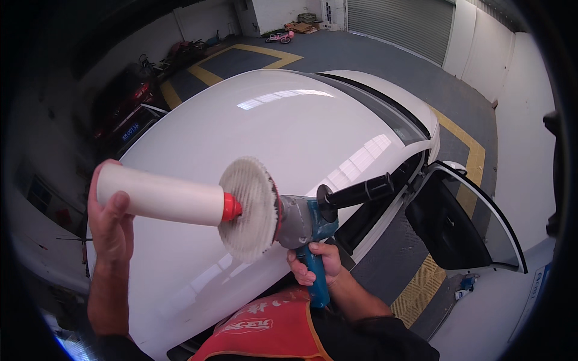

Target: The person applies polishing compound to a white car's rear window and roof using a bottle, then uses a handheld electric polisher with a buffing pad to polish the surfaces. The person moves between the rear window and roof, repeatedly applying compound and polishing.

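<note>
My left hand (pixel 110 212) grips a white plastic bottle (pixel 162 194) near its base. The bottle lies nearly level, and its red cap (pixel 231 206) meets the face of a pale wool polishing pad (pixel 248 180). That pad is mounted on a teal and grey rotary polisher (pixel 300 221), with the pad facing left. My right hand (pixel 316 264) is wrapped around the polisher's teal handle. A black side handle (pixel 361 192) sticks out to the right from the polisher head. Beneath them spreads the glossy white roof of a car (pixel 271 122).
The car's front door (pixel 451 225) stands open at the right, near a white wall (pixel 519 122). Small bottles (pixel 465 286) sit by that wall. A dark red vehicle (pixel 126 99) is at the left. A pink child's bicycle (pixel 281 37) and a roller shutter (pixel 402 27) are farther off.
</note>
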A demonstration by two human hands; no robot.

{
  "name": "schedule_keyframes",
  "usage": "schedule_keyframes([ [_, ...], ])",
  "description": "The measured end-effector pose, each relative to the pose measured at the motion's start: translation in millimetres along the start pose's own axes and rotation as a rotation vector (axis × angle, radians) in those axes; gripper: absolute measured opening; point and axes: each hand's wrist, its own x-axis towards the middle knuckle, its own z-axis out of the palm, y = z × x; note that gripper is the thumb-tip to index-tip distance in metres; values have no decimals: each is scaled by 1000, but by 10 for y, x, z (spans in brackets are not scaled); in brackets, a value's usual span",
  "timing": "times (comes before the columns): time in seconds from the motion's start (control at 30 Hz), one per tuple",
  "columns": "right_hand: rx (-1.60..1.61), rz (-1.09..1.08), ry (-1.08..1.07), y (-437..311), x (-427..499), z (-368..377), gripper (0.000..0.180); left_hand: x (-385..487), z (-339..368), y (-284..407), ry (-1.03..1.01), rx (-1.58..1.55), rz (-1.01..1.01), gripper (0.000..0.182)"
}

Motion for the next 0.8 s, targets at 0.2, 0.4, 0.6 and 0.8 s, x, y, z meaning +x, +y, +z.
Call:
schedule_keyframes([
  [0.2,56,51,-141,231,347,-12,56,53,916,423,6,-73,272,74],
  [0.4,158,50,-249,188,322,-16,54,136,1308,399,170,-494,459,71],
  [0.6,217,-8,-294,213,186,-67,55,258,1667,376,139,-338,150,67],
  [0.8,249,-30,-304,230,125,-116,53,308,1733,213,4,-309,32,82],
])
